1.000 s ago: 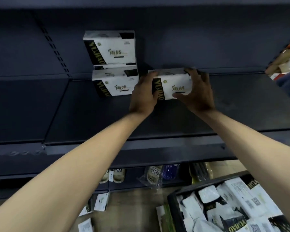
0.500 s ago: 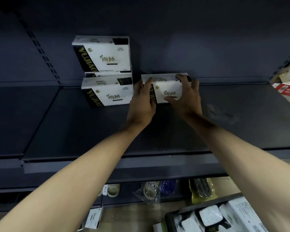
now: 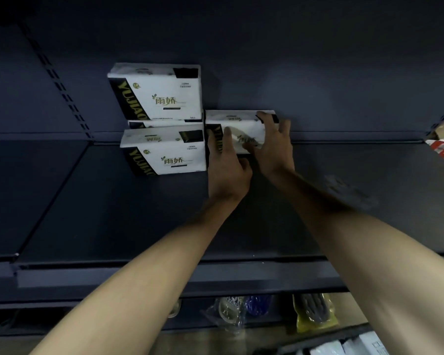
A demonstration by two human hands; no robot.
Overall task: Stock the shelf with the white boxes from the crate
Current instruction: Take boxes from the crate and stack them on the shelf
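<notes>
At the back of the shelf [image 3: 139,213], your two hands clasp one white box [image 3: 237,123]. Your left hand [image 3: 227,172] wraps its left end, fingers curled against the black side panel. Your right hand [image 3: 276,149] covers the right part, fingers hooked over the top edge; the thumb appears to lie on the front face, though blur leaves that uncertain. The box sits against the back wall, touching the stack of matching boxes [image 3: 162,98] on its left. Below, the crate [image 3: 323,341] shows at the lower right corner, and packaged goods [image 3: 315,313] lie on the lower shelf.
</notes>
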